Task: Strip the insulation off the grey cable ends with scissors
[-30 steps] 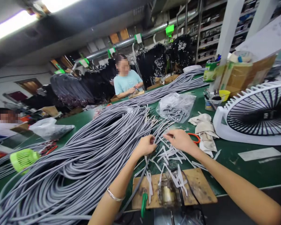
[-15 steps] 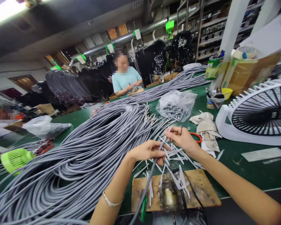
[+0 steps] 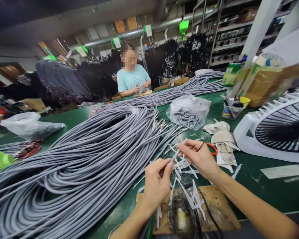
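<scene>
the left hand [image 3: 157, 181] pinches a grey cable [image 3: 174, 157] near its end, and the right hand [image 3: 199, 155] has its fingertips closed on the pale tip; the hands are near each other but apart. the cable end is above scattered white strips [image 3: 183, 163]. a large bundle of cables [image 3: 89, 159] lies to the left, a wooden board [image 3: 221, 205] nearer the person.

Cables [image 3: 102, 152] are grey, strips [image 3: 195, 197] white, the tabletop [image 3: 271, 191] green — the board [image 3: 221, 209] stained brown.
</scene>
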`<state>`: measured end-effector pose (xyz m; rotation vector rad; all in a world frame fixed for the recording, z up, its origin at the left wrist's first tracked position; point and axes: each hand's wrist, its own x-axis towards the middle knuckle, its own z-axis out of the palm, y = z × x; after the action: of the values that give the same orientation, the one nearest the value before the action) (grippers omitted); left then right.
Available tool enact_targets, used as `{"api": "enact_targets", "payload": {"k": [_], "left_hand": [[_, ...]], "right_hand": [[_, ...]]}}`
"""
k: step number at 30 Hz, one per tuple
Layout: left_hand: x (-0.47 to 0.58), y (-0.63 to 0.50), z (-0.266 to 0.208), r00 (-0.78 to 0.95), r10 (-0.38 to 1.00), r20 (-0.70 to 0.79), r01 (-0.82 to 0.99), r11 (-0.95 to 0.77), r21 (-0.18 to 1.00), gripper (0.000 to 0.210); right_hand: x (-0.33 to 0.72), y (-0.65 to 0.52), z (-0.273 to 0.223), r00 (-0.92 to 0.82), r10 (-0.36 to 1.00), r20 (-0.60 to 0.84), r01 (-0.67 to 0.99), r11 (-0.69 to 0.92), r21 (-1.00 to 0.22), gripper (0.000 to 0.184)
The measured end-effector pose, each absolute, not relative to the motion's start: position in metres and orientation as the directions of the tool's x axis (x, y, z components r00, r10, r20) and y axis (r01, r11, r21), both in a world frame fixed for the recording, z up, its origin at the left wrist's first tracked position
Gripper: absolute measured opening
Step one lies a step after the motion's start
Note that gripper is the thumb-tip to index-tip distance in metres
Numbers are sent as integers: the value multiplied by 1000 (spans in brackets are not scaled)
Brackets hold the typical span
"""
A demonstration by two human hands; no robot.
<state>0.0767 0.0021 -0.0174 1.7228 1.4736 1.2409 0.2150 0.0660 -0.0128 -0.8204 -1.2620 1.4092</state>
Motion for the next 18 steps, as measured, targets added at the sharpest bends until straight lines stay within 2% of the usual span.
{"api": "enact_targets", "payload": {"k": [4,7,9,11,14,18], "left_hand": [[76,3,-20,-49,972,230,336,-201,920,29],[72,5,-20,-86,973,213,302,-178,937,30],[69,6,-19,-134,965,225,334,-169,927,30],[66,7,-17,-186,951,246,368,-164,915,28],[65,7,-15,-237,931,279,377,-176,909,24],[68,5,-13,-234,914,331,402,-219,889,20]], "right_hand": [[211,61,-14,-242,959,150,-148,117,-982,29],[214,58,-16,-177,956,232,102,252,-962,31],[217,55,-17,-180,928,325,309,367,-877,30],[219,51,-18,-236,875,424,432,485,-761,21],[217,44,-20,-319,792,521,469,609,-639,21],[213,39,-23,-342,764,547,485,642,-594,22]]}}
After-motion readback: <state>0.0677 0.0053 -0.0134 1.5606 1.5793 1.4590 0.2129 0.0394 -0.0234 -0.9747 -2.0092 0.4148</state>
